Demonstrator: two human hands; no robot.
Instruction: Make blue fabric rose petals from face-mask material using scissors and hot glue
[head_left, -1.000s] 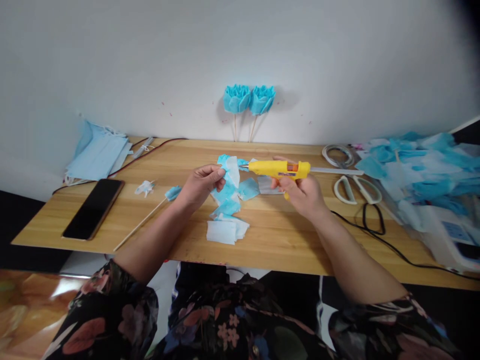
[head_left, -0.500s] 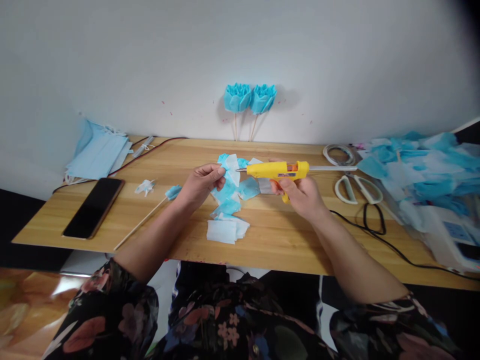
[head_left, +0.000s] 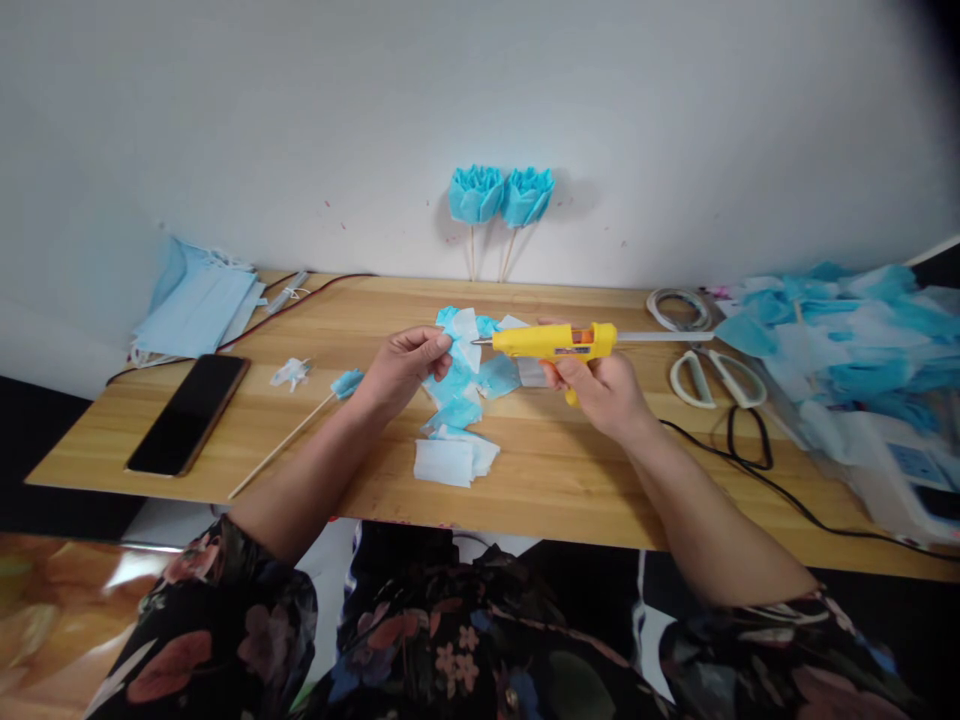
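Note:
My right hand (head_left: 596,388) is wrapped round the grip of a yellow hot glue gun (head_left: 536,341), with a clear glue stick (head_left: 664,337) poking out of its back end. The nozzle points left and meets a small white petal piece (head_left: 466,330). Pinched between thumb and forefinger, that piece is in my left hand (head_left: 412,362). Beneath it lie several blue and white fabric pieces (head_left: 456,410) on the wooden table. Beside my left wrist rests a stick with a small blue bud (head_left: 346,384).
Two blue flowers on sticks (head_left: 476,195) lean against the wall. At the left are face masks (head_left: 196,300) and a phone (head_left: 187,415). To the right are scissors (head_left: 716,378), a wire coil (head_left: 679,310), a black cord (head_left: 780,500) and a heap of blue pieces (head_left: 862,330).

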